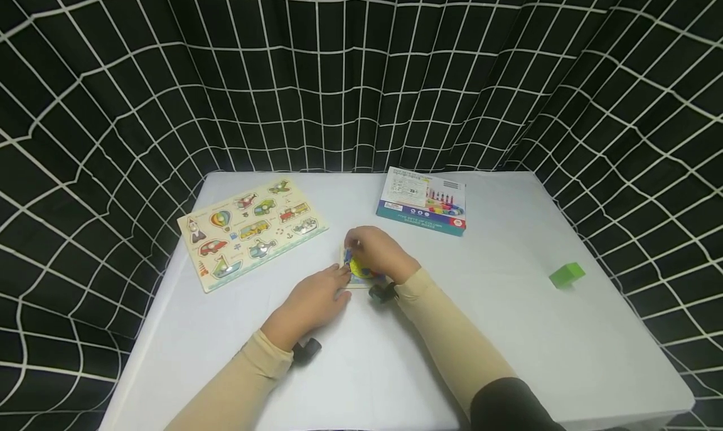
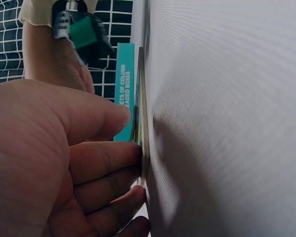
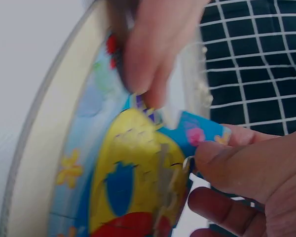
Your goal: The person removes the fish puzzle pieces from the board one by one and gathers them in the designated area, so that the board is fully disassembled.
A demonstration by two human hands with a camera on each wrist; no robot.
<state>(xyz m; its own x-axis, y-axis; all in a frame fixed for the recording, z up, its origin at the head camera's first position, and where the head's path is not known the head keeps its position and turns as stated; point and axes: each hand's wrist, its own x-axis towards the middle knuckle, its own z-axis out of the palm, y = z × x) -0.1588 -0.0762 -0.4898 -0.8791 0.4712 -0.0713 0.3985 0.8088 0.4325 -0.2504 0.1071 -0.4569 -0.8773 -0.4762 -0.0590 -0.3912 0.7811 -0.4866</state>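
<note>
A small jigsaw puzzle (image 3: 138,153) with a yellow, blue and red picture lies in a pale-rimmed board (image 1: 361,285) at the middle of the table. My right hand (image 1: 377,250) is over its far side. Between thumb and finger it pinches a blue puzzle piece (image 3: 202,132) with a pink spot, tilted up at the picture's edge in the right wrist view. My left hand (image 1: 317,298) rests at the board's left side. Its fingers (image 2: 111,160) touch the board's edge, with the thumb lifted apart from them. Part of the picture is hidden behind the hands.
At the left lies a wooden knob puzzle (image 1: 254,230) with vehicle pictures. A teal and white box (image 1: 420,202) lies at the back, and a green block (image 1: 567,275) sits near the right edge. Black cloth with a white grid (image 1: 350,73) surrounds the table.
</note>
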